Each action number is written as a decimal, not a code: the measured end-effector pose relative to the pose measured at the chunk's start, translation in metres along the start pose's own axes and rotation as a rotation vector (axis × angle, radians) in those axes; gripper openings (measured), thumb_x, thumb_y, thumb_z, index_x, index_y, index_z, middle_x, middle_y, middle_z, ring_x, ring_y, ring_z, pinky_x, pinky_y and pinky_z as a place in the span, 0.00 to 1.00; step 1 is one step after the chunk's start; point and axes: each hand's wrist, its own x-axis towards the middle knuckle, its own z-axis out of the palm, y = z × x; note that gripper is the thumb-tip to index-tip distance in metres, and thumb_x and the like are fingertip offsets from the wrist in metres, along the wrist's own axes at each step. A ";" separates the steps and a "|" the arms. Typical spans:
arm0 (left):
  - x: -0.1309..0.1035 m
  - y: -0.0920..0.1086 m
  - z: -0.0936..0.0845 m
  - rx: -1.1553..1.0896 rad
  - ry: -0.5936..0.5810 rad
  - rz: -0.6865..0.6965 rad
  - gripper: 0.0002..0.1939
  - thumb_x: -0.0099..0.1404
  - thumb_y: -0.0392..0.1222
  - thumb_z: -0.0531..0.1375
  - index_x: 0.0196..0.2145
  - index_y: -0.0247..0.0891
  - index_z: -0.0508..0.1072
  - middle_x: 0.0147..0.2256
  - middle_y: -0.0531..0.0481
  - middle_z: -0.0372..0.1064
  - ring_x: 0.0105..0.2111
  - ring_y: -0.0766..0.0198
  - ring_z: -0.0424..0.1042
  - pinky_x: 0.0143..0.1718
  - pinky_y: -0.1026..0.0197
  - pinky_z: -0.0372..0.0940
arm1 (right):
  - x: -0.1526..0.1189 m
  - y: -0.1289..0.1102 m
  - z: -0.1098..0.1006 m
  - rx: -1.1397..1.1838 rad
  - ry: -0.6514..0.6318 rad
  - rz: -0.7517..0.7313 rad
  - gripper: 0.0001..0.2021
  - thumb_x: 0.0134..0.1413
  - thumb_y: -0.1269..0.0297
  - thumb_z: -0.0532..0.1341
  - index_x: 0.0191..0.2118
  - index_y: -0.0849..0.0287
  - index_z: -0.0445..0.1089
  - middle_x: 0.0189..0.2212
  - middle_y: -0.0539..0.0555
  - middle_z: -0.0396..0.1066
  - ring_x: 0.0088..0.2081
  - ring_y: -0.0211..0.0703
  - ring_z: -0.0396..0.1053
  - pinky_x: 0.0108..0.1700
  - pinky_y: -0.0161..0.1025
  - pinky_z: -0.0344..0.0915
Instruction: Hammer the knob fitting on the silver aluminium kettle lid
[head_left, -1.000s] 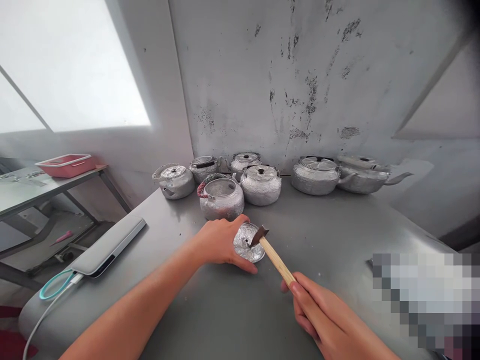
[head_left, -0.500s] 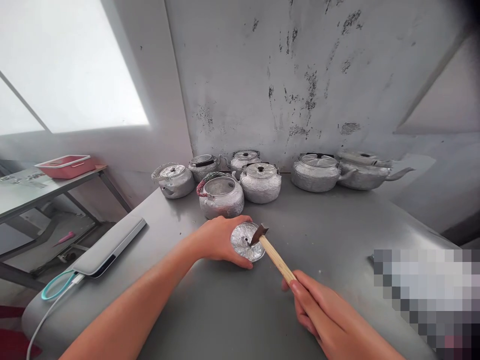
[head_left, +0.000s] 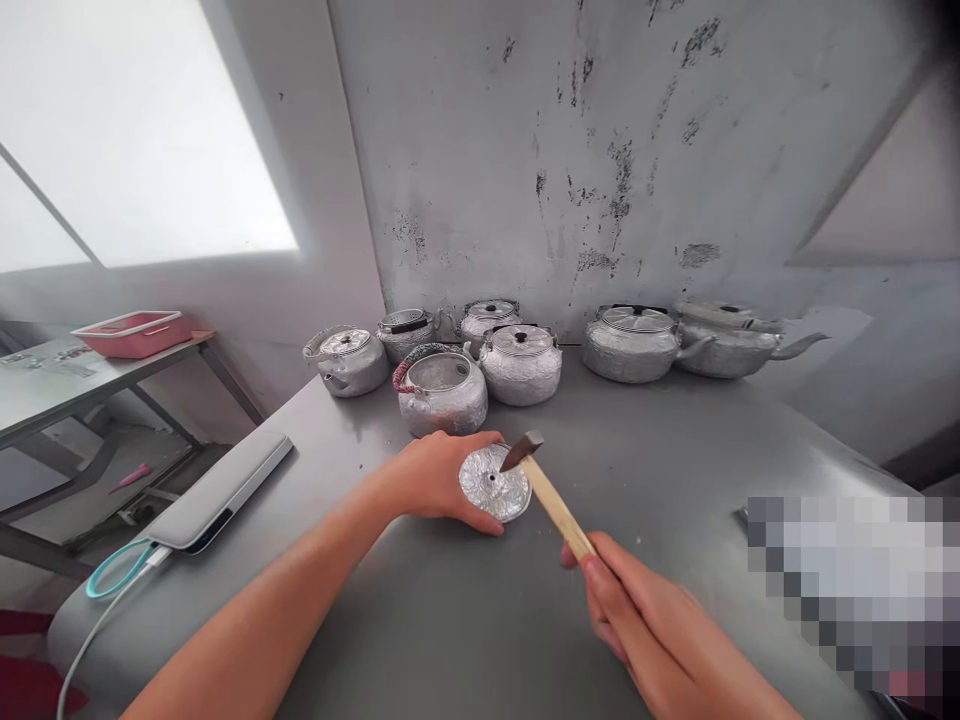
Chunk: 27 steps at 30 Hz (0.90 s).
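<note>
My left hand (head_left: 439, 480) grips a round silver lid (head_left: 480, 490) by its rim, thumb below and fingers above. The lid has crinkled, hammered-looking metal and a small hole in its middle. My right hand (head_left: 611, 590) is wrapped round the pale wooden handle of a hammer (head_left: 559, 515). Its dark metal head, pointed on one side, hangs over the right part of the lid; I cannot tell whether it touches. Just behind my left hand stands a lidless silver kettle (head_left: 442, 405) with a red and black wrapped handle.
Several more silver kettles (head_left: 521, 370) line the table's back edge by the stained wall. A white power bank (head_left: 217, 495) with cables lies at left. On a side table sits a red basket (head_left: 139, 335). A blurred-out object (head_left: 855, 580) is at right.
The hammer head has lifted slightly and turned a little, up and to the right from the lid's middle. My left hand and the lid have hardly moved.
</note>
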 end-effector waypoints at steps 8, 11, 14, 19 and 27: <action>-0.001 -0.001 0.000 -0.031 -0.002 0.001 0.50 0.43 0.67 0.69 0.63 0.57 0.61 0.44 0.51 0.75 0.49 0.45 0.71 0.42 0.58 0.65 | 0.005 0.000 -0.003 -0.054 -0.023 -0.005 0.19 0.66 0.48 0.47 0.26 0.50 0.61 0.22 0.50 0.68 0.25 0.44 0.67 0.25 0.38 0.60; -0.001 -0.002 0.001 -0.031 0.002 -0.023 0.53 0.41 0.68 0.69 0.64 0.56 0.60 0.46 0.50 0.74 0.51 0.44 0.70 0.43 0.57 0.65 | 0.006 -0.002 -0.006 -0.040 -0.031 -0.022 0.19 0.66 0.48 0.46 0.27 0.50 0.62 0.22 0.50 0.67 0.24 0.44 0.66 0.24 0.38 0.60; -0.001 -0.002 0.001 -0.036 0.000 -0.025 0.54 0.41 0.68 0.69 0.64 0.56 0.60 0.45 0.51 0.75 0.50 0.44 0.71 0.42 0.57 0.65 | 0.005 -0.005 -0.007 -0.037 -0.028 -0.024 0.20 0.66 0.49 0.46 0.27 0.50 0.62 0.21 0.50 0.66 0.23 0.44 0.65 0.25 0.38 0.60; -0.002 0.000 -0.001 -0.073 -0.006 0.019 0.48 0.44 0.64 0.69 0.61 0.54 0.64 0.41 0.53 0.76 0.46 0.47 0.73 0.41 0.59 0.64 | 0.004 -0.007 -0.007 -0.054 -0.031 -0.018 0.19 0.65 0.49 0.48 0.24 0.50 0.59 0.20 0.49 0.66 0.22 0.43 0.64 0.24 0.39 0.59; -0.001 -0.002 0.000 -0.071 0.000 0.005 0.51 0.42 0.67 0.69 0.63 0.56 0.61 0.44 0.52 0.75 0.48 0.46 0.72 0.41 0.58 0.65 | 0.006 -0.003 -0.006 -0.071 -0.046 -0.017 0.20 0.66 0.49 0.45 0.26 0.50 0.61 0.22 0.50 0.68 0.23 0.44 0.66 0.25 0.39 0.62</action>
